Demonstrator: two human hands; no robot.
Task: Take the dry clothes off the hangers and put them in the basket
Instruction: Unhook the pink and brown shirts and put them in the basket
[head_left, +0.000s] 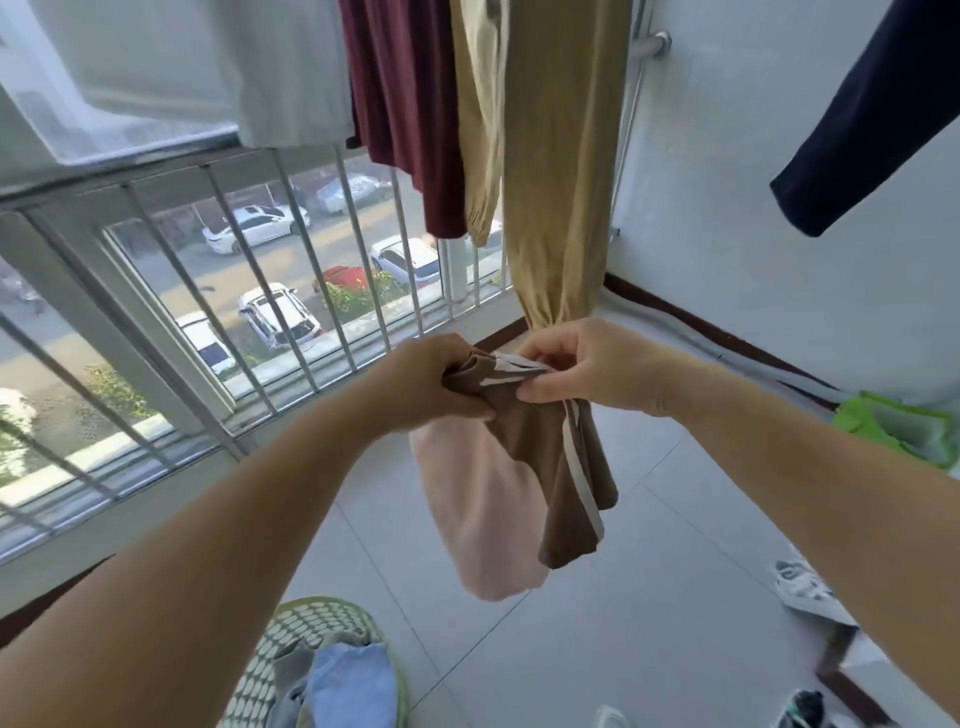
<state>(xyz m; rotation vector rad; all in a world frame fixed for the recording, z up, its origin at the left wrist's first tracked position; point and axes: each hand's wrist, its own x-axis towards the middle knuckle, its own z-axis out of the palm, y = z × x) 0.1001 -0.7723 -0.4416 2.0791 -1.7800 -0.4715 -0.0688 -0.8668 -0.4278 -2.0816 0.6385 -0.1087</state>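
Note:
A brown garment with white stripes (550, 467) hangs down between my hands at chest height. My left hand (426, 382) grips its left top edge, and a pale pink cloth (478, 519) hangs below that hand too. My right hand (587, 366) pinches the white-trimmed top edge on the right. The green perforated basket (291, 629) sits at the bottom of the view, near my left arm, with blue and grey clothes (353, 686) in it. Tan trousers (556, 156), a maroon garment (400, 104), a white cloth (280, 67) and a navy sleeve (872, 119) hang above.
A window with white metal bars (249, 270) runs along the left, with parked cars far below. A white wall (779, 249) closes the right side. A green object (898, 431) and shoes (810, 587) lie on the tiled floor at right.

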